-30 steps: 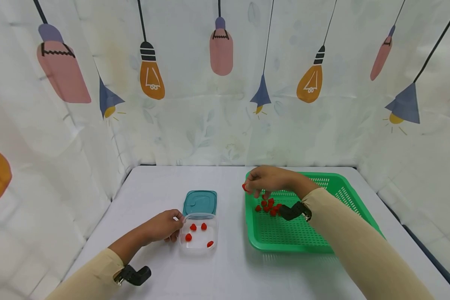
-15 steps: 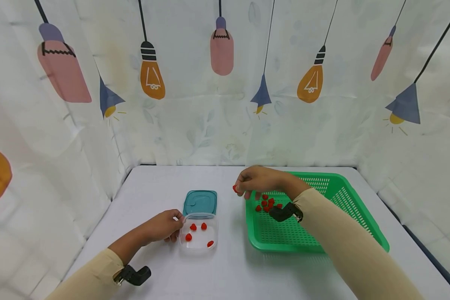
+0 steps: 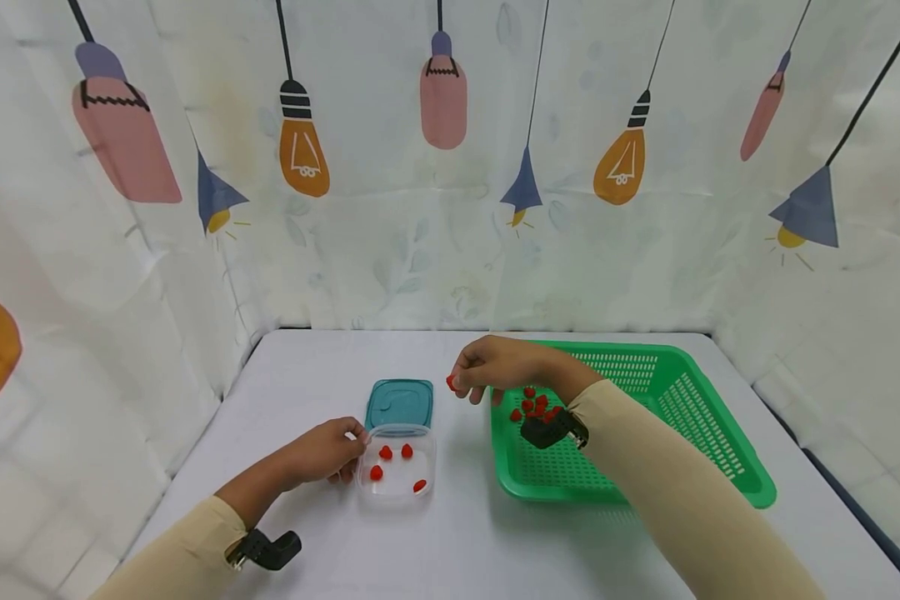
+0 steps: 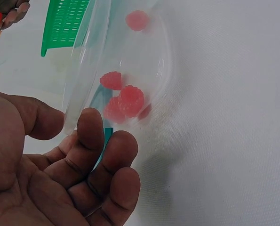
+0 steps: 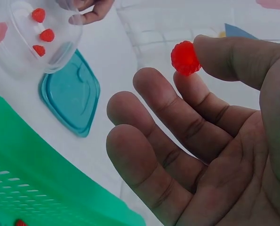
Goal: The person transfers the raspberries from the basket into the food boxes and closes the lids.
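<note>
Right hand (image 3: 499, 363) farther left, pinch-grip on bumpy red raspberry (image 5: 185, 58); left hand (image 3: 327, 451), pinch-grip on clear tub (image 3: 395, 490).

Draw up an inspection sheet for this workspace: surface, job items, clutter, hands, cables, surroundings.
Surface: white-covered table, lightly shadowed near the basket.
Clear container: open, with four red berries inside.
Teal lid: off, lying just beyond the container.
Green basket: holds a cluster of red berries, partly hidden by the right wrist.
Clutter: nothing seen.
Left hand: pinches the container's rim.
Right hand: pinches one berry between thumb and index finger, off the table.
Cables: nothing seen, only cords printed on the backdrop.
Surroundings: pale backdrop printed with hanging lamps; beige sleeves, a black device at each wrist.
</note>
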{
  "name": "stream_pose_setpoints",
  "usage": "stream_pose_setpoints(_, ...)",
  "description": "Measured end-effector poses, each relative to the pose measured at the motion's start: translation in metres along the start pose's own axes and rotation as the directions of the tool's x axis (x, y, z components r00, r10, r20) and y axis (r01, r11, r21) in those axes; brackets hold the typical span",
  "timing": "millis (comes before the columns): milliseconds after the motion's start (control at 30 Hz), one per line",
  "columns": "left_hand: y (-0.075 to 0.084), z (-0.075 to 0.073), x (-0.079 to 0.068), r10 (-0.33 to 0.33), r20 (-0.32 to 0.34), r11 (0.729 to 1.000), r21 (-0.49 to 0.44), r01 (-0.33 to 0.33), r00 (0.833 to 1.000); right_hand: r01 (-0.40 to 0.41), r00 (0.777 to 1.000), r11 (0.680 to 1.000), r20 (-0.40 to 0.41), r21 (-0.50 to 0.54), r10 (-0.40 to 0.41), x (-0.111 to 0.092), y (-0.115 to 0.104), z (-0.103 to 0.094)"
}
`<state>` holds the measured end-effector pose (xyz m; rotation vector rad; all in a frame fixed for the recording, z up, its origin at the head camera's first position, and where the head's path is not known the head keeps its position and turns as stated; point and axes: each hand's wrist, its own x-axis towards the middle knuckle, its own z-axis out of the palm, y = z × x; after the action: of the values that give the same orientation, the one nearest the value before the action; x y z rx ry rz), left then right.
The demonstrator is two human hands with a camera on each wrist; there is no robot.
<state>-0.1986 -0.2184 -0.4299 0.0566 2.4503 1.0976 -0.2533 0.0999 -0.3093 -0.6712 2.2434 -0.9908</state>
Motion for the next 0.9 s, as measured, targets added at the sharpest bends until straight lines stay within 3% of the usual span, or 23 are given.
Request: stream_pose_setpoints(900,0.003,0.001,-0.002,0.009,-0.010,1.000,0.004,-0.009,1.000,0.009,0.998,1.000,0.058,-0.009,-0.008,0.028,-0.007,0.038)
